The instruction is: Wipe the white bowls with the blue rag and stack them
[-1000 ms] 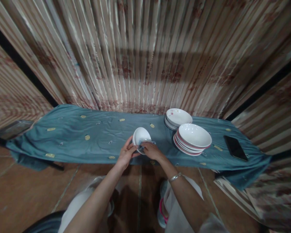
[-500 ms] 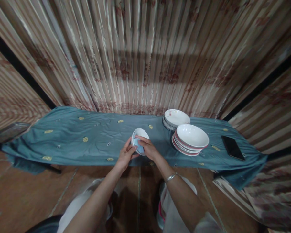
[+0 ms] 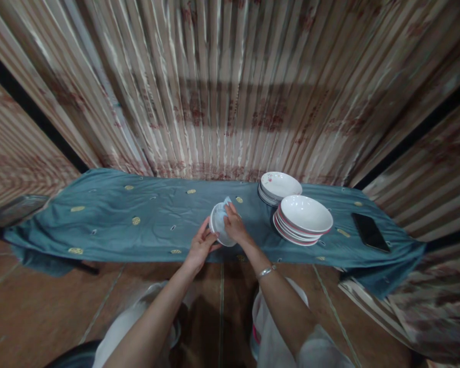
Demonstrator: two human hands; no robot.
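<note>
A small white bowl (image 3: 217, 225) is tilted above the front part of the cloth-covered table (image 3: 111, 220). My left hand (image 3: 202, 246) grips it by its left and lower side, thumb at the rim. In my right hand (image 3: 234, 225) is a light blue cloth (image 3: 227, 203), pressed against the bowl's upper right rim, with a corner of it sticking up past the fingers. My right palm hides part of the bowl's inside. A silver bangle sits on my right wrist.
Right of my hands stands a stack of white bowls with red rims (image 3: 304, 217). Behind it is another stack of white dishes (image 3: 279, 185), the top one flower-patterned. A black phone (image 3: 370, 232) lies near the table's right end. A pleated curtain (image 3: 230, 102) hangs behind.
My right hand has moved with the cloth from inside the bowl up to its right rim. My left hand keeps its hold, and the bowl is turned slightly.
</note>
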